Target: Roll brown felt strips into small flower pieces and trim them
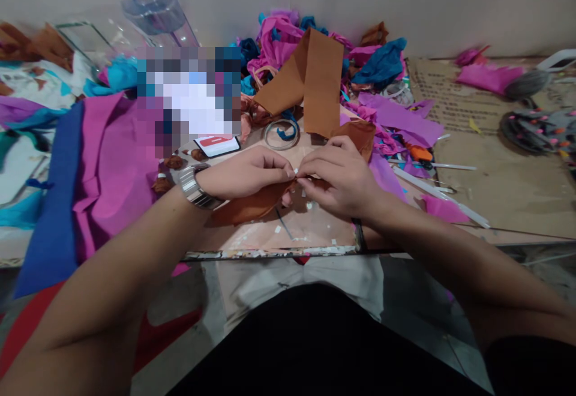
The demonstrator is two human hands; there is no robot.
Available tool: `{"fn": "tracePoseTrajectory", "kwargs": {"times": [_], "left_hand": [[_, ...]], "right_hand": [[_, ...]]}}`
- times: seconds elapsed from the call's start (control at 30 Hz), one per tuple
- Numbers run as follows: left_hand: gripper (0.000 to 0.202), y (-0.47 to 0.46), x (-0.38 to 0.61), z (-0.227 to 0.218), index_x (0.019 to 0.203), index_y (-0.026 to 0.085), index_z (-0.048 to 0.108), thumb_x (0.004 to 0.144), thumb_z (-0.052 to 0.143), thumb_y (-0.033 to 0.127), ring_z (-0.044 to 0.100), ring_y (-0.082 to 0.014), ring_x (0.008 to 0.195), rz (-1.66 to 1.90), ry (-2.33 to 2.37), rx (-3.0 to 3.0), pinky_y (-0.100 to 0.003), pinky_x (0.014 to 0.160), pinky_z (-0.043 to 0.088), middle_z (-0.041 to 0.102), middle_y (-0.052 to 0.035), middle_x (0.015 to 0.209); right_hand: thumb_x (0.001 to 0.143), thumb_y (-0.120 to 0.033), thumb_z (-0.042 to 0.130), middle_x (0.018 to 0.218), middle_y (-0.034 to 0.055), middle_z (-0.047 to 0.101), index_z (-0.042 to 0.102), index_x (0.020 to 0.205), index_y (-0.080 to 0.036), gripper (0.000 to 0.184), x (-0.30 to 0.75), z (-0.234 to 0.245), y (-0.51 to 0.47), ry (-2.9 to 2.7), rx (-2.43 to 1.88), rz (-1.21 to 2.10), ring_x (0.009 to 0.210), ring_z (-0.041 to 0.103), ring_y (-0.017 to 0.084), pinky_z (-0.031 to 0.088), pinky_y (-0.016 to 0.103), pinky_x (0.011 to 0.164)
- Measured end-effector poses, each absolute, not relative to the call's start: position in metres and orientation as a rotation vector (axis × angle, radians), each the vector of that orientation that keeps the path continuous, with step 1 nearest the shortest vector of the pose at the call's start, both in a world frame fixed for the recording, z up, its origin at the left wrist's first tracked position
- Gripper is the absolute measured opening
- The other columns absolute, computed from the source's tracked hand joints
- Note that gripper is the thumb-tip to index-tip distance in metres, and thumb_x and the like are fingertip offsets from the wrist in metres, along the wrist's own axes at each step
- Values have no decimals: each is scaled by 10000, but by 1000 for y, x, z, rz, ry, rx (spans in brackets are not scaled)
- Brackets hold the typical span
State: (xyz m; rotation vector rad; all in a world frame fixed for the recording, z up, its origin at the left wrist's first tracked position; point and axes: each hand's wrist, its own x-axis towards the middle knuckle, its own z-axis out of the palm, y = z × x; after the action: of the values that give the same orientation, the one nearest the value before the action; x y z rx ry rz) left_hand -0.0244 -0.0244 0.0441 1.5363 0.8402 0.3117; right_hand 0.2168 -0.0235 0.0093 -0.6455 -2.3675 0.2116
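My left hand (254,174), with a metal watch on its wrist, is closed on a brown crepe paper piece (245,207) whose loose part hangs below the palm. My right hand (339,177) meets it at the fingertips, thumb and fingers pinched on the same paper's gathered edge. A small white bit shows where the fingertips meet. Just beyond the hands lies a folded brown crepe strip (323,84), and more brown paper (360,135) shows behind my right knuckles. A ring of thin wire or tape (271,135) rests past my left hand.
Pink and blue paper sheets (105,174) drape over the table's left front edge. A clear bottle (157,15) stands at the back left, above a pixelated area and a phone (218,146). Coloured scraps (279,39) pile up behind. White sticks (441,195) and cardboard (504,186) lie rightward.
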Motion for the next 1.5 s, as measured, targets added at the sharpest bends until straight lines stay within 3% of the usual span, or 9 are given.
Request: {"fn": "tracePoseTrajectory", "kwargs": {"times": [0.7, 0.97, 1.27, 1.5], "left_hand": [[303, -24, -23, 45, 865, 163, 718, 1017, 578, 385, 758, -164, 808, 284, 879, 1685, -274, 828, 581, 809, -58, 846], [348, -26, -24, 48, 812, 164, 712, 1031, 553, 383, 622, -121, 675, 337, 952, 2069, -241, 670, 445, 733, -11, 750], [344, -33, -19, 49, 838, 164, 709, 1047, 510, 349, 535, -119, 602, 408, 995, 2472, -266, 618, 350, 663, -1, 683], [316, -36, -16, 34, 874, 179, 719, 1056, 507, 326, 594, -158, 626, 476, 1048, 2753, -296, 595, 311, 714, -33, 733]], "right_hand": [[976, -243, 629, 1007, 27, 774, 656, 955, -232, 36, 215, 7, -22, -2354, -679, 404, 986, 717, 206, 392, 409, 966], [989, -233, 595, 1064, 40, 764, 625, 964, -230, 40, 214, 7, -20, -2388, -688, 380, 1026, 702, 215, 376, 413, 979], [973, -214, 572, 1050, 55, 733, 575, 945, -216, 29, 211, 12, -20, -2470, -770, 515, 1031, 657, 229, 343, 397, 936], [903, -188, 550, 988, 62, 708, 559, 901, -211, 25, 212, 14, -18, -2480, -840, 602, 965, 629, 238, 347, 397, 912]]}}
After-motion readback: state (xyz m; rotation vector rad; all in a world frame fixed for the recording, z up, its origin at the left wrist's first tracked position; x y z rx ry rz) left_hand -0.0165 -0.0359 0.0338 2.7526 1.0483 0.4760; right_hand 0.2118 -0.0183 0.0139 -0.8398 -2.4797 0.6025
